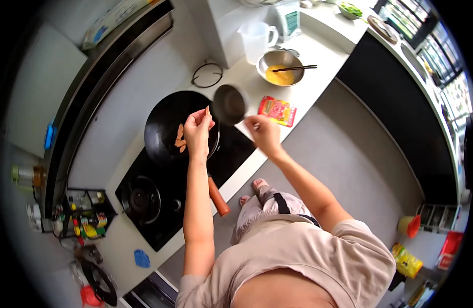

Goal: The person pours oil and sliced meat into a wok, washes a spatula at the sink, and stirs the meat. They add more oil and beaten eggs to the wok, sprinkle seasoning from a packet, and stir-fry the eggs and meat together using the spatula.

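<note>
My left hand (198, 134) is above the black wok (159, 120), its fingertips pinching a small pale-orange strip of food (207, 111). Several similar strips (180, 139) lie in the wok. A deep grey metal bowl (230, 104) is at the wok's right side, its dark inside facing me; it is slightly blurred. The fingers of my right hand (263, 134) are closed at the lower right edge of this bowl. Just beyond that hand, a red and yellow packet (277, 111) lies on the counter. The wok's brown handle (219, 197) points towards me, beside my left forearm.
A steel bowl (265, 60) of beaten egg with chopsticks (295, 68) resting across it stands near a clear plastic jug (253, 45). A wire ring (207, 75) lies behind the wok. A second burner (140, 197), a bottle rack (87, 218) and a blue cloth (141, 258) are on the left.
</note>
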Demonstrator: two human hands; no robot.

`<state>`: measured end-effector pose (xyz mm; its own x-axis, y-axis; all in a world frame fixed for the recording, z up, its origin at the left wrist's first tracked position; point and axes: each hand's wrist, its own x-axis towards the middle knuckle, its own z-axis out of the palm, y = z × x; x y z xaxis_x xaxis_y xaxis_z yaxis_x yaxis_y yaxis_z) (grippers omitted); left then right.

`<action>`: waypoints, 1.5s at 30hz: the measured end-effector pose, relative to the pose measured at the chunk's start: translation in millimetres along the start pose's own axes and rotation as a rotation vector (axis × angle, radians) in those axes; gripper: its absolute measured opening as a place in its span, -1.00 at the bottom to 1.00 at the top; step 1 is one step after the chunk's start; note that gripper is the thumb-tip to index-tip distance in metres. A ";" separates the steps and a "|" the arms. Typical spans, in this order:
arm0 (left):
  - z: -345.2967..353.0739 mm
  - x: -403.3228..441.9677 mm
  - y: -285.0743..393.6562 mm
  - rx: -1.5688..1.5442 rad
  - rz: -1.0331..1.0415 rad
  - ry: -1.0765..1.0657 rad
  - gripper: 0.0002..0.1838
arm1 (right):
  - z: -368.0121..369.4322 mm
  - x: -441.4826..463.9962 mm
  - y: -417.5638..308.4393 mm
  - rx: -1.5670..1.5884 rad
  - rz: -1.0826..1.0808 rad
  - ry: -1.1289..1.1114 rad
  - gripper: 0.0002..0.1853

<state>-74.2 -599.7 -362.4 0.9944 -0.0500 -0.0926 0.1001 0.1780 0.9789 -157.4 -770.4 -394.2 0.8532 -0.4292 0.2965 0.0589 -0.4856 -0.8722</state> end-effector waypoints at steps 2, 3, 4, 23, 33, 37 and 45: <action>-33.4 -1.3 -0.9 0.252 0.078 0.115 -0.82 | -1.5 5.5 31.8 -0.004 0.111 0.070 -0.78; -55.0 2.4 -9.5 0.415 0.087 0.170 -0.80 | -3.0 6.1 50.5 0.014 0.185 0.039 -0.74; -77.5 8.3 -24.3 0.576 0.094 0.221 -0.78 | -2.4 4.5 69.9 -0.015 0.238 0.015 -0.72; -57.6 -81.9 6.0 0.477 0.369 0.129 -0.78 | 113.3 38.9 214.5 0.249 0.534 -0.197 -0.79; 113.1 -104.3 -17.1 0.364 0.217 -0.117 -0.81 | -67.1 24.4 159.6 0.535 0.364 -0.290 -0.52; 245.0 -108.2 -66.2 0.247 0.142 -0.305 -0.81 | -237.1 17.1 190.9 0.564 0.368 -0.097 -0.61; 542.6 -192.0 -143.3 0.130 -0.135 -0.866 -0.83 | -547.6 -64.8 281.2 0.499 0.436 0.645 -0.73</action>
<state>-297.1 -1148.9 -386.2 0.5959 -0.7980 -0.0900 0.1576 0.0063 0.9875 -479.9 -1296.2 -445.6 0.4075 -0.9106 -0.0687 0.1445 0.1385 -0.9798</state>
